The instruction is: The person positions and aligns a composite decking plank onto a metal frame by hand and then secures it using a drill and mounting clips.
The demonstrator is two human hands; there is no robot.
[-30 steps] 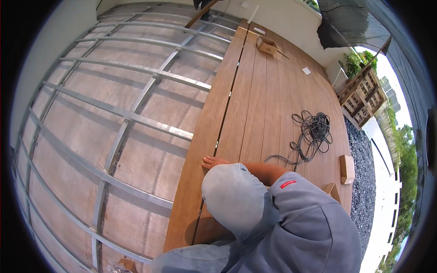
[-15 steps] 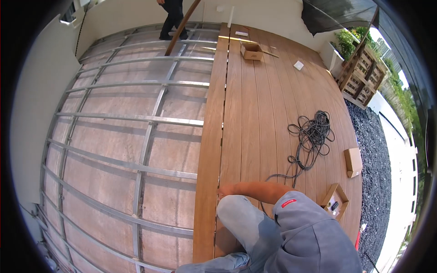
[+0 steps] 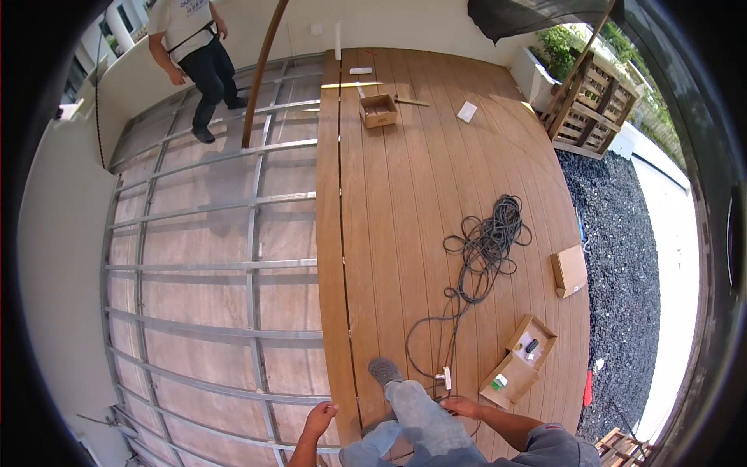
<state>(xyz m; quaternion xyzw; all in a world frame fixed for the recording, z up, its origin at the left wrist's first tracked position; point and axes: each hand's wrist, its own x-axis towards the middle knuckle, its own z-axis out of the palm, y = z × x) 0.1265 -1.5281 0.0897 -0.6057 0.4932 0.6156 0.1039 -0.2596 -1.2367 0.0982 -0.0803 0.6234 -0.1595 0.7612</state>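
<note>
My left hand (image 3: pixel 317 420) is over the outer edge of the brown deck boards (image 3: pixel 333 272), fingertips pinched together. Anything between them is too small to make out. By my bent knee, my right hand (image 3: pixel 461 407) has its fingers curled down. What they close on is largely hidden; a bit of something dark shows at the fingertips. Just beyond that hand lies a white socket block (image 3: pixel 444 378) on a dark cable, which runs to a tangled coil (image 3: pixel 498 229). A narrow gap runs between the outermost board and the one beside it, left of my shoe.
Left of the deck spreads an open metal frame (image 3: pixel 255 311) over a concrete floor. A co-worker (image 3: pixel 198 58) stands there near an upright brown board (image 3: pixel 257 78). An open carton (image 3: pixel 520 362) lies to my right, a closed box (image 3: pixel 570 271) beyond it, another open box (image 3: pixel 378 115) farther off.
I was bent over with one arm reaching to the board gap; now I sit back, both hands apart. The co-worker shows more fully, and the open carton and socket block are uncovered.
</note>
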